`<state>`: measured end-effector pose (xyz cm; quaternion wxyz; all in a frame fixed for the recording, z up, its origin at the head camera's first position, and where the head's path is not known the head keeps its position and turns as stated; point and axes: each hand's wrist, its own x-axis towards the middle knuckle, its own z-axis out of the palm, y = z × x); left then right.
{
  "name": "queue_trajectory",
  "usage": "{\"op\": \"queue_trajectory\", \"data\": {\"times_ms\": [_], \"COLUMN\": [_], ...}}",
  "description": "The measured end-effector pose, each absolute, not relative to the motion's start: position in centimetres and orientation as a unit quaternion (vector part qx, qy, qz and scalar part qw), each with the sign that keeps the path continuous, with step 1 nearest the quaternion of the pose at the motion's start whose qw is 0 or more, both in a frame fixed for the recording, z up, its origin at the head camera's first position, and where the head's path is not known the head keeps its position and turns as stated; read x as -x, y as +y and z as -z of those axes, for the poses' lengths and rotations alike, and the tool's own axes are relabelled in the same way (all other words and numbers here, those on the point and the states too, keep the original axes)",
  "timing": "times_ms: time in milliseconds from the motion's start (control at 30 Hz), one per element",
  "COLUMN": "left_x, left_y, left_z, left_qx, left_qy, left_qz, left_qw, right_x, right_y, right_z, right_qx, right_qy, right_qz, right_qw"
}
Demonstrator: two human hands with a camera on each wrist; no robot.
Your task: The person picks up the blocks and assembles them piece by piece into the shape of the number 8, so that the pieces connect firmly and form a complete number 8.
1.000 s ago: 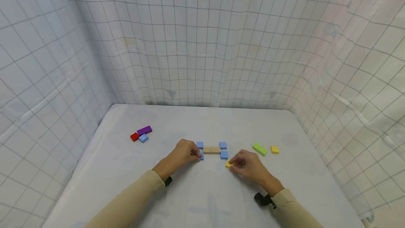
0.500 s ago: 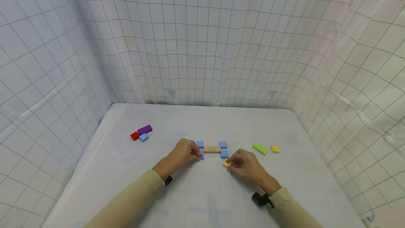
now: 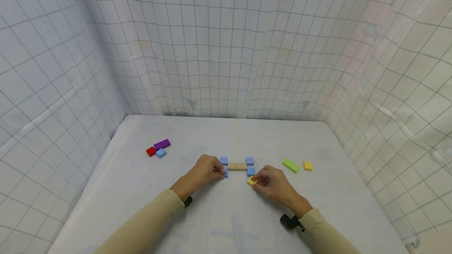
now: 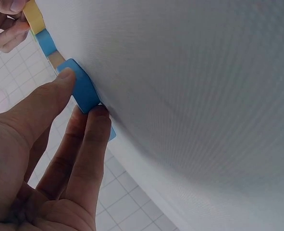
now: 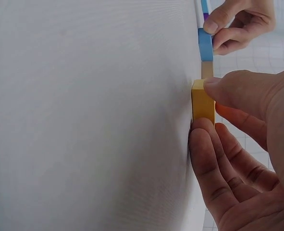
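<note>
- The fingers (image 5: 204,150) of your right hand (image 3: 277,184) pinched the yellow block (image 5: 203,103), thumb against one edge and fingertips against the opposite one.
- Your left hand (image 3: 205,169) pinched the near-left blue block (image 4: 86,92), thumb on one side and fingertips on the other, low over the white table (image 3: 219,222).
- The relation that counted was the yellow block's place: it lay at your right fingertips, left of that palm, and just on your side of the near-right blue block (image 3: 250,171). Whether the two touched, you could not tell.
- Your right hand was the nearer one to that spot; the left was at the opposite end of the tan block (image 3: 237,166).
- The yellow block looked turned askew to the blue one's edges; fingertips covered part of it, so its long axis was unclear.
- The tan block's long axis ran left to right, with the far-left blue block (image 3: 224,160) and the far-right blue block (image 3: 249,161) by its far corners.
</note>
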<state>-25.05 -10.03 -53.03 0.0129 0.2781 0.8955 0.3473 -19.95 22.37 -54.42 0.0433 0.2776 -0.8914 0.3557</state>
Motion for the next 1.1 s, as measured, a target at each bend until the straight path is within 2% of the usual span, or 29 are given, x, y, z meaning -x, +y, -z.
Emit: {"op": "queue_trajectory", "data": {"times_ms": [167, 833, 1100], "left_x": [24.0, 24.0, 25.0], "left_y": [-9.6, -9.6, -10.1], "left_z": [51.4, 51.6, 53.6], "left_qx": [-0.252, -0.248, -0.277], "left_qy": [0.906, 0.911, 0.901], "left_qz": [-0.339, -0.329, -0.333], "left_qw": [0.030, 0.024, 0.003], "right_x": [19.9, 19.9, 19.9], "right_y": [22.3, 22.3, 22.4], "right_z": [54.4, 54.3, 54.4], "right_qx": [-0.274, -0.283, -0.280], "right_qy": [-0.892, -0.888, -0.889], "right_qz": [-0.356, -0.359, -0.358], "right_qw": [0.041, 0.055, 0.053]}}
